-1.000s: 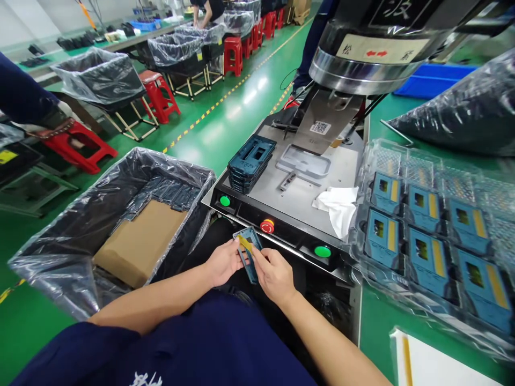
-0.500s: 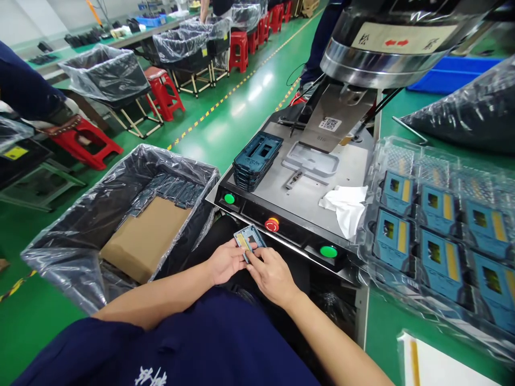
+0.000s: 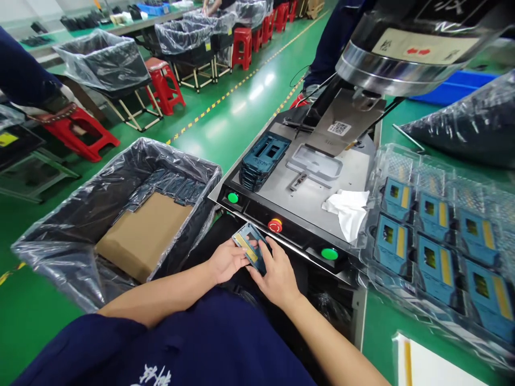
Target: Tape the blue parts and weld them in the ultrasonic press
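Observation:
Low in front of the machine, both hands hold one blue-grey plastic plate (image 3: 255, 259) with a yellow strip and an opening. My left hand (image 3: 226, 261) pinches its left edge. My right hand (image 3: 277, 273) grips the right side, its fingers over the face. On the machine's metal bed (image 3: 311, 195), a stack of similar blue plates (image 3: 265, 155) stands at the left of a shallow fixture (image 3: 317, 162). A white cloth (image 3: 348, 210) lies near the bed's front right corner. At the right, a clear tray (image 3: 372, 268) holds several blue plates with yellow strips.
A plastic-lined bin (image 3: 60, 241) with dark plates and cardboard (image 3: 142, 236) stands at the left. The press head (image 3: 382, 64) overhangs the bed. The front panel has green buttons (image 3: 329, 253) and a red button (image 3: 275, 225). White sheets (image 3: 426, 364) lie lower right.
The plate between my hands shows more of its face, with the yellow strip more visible. My right hand's fingers have spread and shifted over it. The view has shifted slightly.

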A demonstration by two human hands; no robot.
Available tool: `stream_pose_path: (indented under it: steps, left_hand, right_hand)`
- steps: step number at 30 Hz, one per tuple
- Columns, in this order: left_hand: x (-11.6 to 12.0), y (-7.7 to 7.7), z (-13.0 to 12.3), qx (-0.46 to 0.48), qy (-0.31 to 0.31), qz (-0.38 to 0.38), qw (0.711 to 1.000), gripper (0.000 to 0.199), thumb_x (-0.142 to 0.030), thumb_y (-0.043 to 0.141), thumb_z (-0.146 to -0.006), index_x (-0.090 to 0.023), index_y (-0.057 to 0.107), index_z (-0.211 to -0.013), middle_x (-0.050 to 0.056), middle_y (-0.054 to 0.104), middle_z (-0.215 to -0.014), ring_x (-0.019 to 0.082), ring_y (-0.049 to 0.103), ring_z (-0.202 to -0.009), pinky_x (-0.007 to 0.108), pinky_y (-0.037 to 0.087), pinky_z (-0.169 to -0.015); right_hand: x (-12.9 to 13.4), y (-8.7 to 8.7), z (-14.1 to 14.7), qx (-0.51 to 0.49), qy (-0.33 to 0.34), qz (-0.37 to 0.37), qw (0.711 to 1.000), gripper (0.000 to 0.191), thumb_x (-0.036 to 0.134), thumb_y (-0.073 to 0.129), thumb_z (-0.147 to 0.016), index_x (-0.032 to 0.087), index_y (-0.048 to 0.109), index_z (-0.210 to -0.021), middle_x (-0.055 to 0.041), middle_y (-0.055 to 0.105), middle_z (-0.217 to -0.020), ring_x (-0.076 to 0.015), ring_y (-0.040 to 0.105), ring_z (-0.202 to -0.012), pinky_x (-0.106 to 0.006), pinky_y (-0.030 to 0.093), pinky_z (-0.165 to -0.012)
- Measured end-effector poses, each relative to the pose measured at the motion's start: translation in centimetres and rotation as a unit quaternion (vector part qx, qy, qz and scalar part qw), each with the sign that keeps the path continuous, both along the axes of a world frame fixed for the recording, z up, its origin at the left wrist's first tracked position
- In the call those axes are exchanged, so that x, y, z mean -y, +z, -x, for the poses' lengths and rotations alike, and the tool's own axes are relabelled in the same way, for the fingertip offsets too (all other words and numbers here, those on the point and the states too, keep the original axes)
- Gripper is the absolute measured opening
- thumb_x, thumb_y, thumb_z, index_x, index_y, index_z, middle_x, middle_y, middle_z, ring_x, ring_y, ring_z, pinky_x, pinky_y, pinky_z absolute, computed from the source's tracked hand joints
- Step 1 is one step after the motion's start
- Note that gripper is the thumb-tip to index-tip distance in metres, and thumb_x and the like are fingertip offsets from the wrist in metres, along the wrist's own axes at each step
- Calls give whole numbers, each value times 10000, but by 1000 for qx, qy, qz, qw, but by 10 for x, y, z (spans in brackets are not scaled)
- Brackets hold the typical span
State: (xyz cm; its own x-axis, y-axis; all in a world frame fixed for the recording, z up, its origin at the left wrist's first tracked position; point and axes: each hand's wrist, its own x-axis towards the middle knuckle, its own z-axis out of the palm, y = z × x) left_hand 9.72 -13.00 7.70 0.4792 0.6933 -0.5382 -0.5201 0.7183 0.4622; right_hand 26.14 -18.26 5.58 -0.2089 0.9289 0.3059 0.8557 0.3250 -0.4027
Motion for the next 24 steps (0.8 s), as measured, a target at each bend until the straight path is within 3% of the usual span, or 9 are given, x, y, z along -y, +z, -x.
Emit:
stream_pose_path:
  steps: [3,6,9,10,13,14,16,21,24]
  left_hand:
    - [0,-1,6,-6,-23,-20,1000,315,-94,713,-685,-155,644,-987,96,684,-1039,220,647,-976,413,443,-977]
    - [-9,-4,18,-53,-48,-87,994,362,-182,735,-703,-196,612,-1043,89,656,-1107,230,630,-1025,410,455,-948]
    - [-35,-13,42,-246,-19,-203,947,373,-246,699,-719,-203,577,-1069,101,625,-1156,250,597,-1081,415,438,-970]
    - [-48,-17,53,-355,-1,-255,899,371,-252,685,-719,-195,570,-1067,108,617,-1153,258,583,-1095,417,417,-998]
    - [-85,-35,88,-645,-16,-364,672,462,-268,630,-734,-157,529,-1171,159,533,-1275,320,455,-1254,441,312,-1089]
    - [-95,-42,99,-699,-40,-364,614,514,-289,614,-745,-126,500,-1219,191,500,-1311,342,424,-1281,449,303,-1089]
    - [-111,-55,118,-766,-97,-309,556,596,-332,598,-751,-83,450,-1272,246,470,-1334,383,430,-1271,474,347,-1035]
    - [-122,-77,139,-723,-244,-199,615,540,-456,534,-786,-136,504,-1220,231,622,-1165,395,587,-1095,453,441,-861]
    - [-123,-82,138,-730,-250,-201,603,532,-484,492,-801,-146,512,-1212,227,643,-1133,393,606,-1073,451,453,-833]
  right_hand:
    - [-2,3,-5,-16,8,16,1000,610,386,583,-831,161,435,-1379,-201,454,-1358,-338,496,-1200,-521,489,-941]
    - [-10,25,-19,-35,17,-1,999,594,364,581,-834,199,428,-1384,-178,459,-1357,-321,493,-1222,-511,480,-964]
    - [-27,60,-48,-22,-15,-12,1000,582,390,592,-837,206,449,-1369,-163,463,-1363,-304,481,-1242,-486,454,-1008]
    - [-35,72,-60,-10,-31,-15,999,579,403,595,-836,203,459,-1361,-159,466,-1364,-300,476,-1248,-481,439,-1026]
    - [-67,102,-104,28,-68,-16,997,582,436,611,-813,190,499,-1328,-155,485,-1356,-299,475,-1250,-478,399,-1059]
    - [-80,108,-120,37,-77,-9,996,584,440,627,-797,182,518,-1309,-156,502,-1343,-303,486,-1240,-477,394,-1060]
    - [-108,116,-148,50,-99,14,994,579,422,656,-761,164,552,-1269,-153,537,-1311,-303,513,-1211,-468,399,-1050]
    - [-172,120,-190,47,-153,77,984,597,358,720,-668,132,601,-1207,-149,605,-1229,-288,576,-1109,-432,428,-991]
    - [-201,122,-194,38,-173,102,979,608,333,740,-644,100,603,-1189,-152,621,-1200,-275,590,-1061,-407,438,-959]
